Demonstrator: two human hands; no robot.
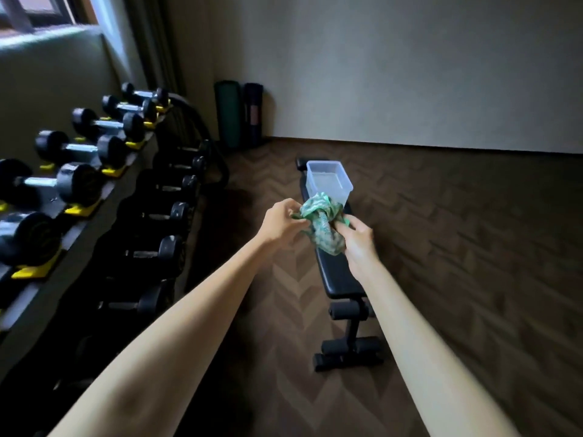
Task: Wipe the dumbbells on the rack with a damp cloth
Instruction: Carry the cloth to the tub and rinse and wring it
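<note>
A crumpled green patterned cloth point(321, 223) hangs between both hands above the bench, just in front of a clear plastic tub point(329, 181). My left hand point(280, 222) pinches the cloth's left edge. My right hand point(358, 238) grips its right side, fingers curled round the fabric. Along the left stands the dumbbell rack point(132, 159) with several black dumbbells with metal handles point(82, 149) on the top shelf and darker ones point(164, 212) on the lower shelf. Both hands are well to the right of the rack.
The tub stands on a black padded workout bench point(337, 272) that runs away from me across the herringbone wood floor. Two rolled mats point(239, 115) lean upright in the far corner. A window point(41, 11) is at the upper left above the rack.
</note>
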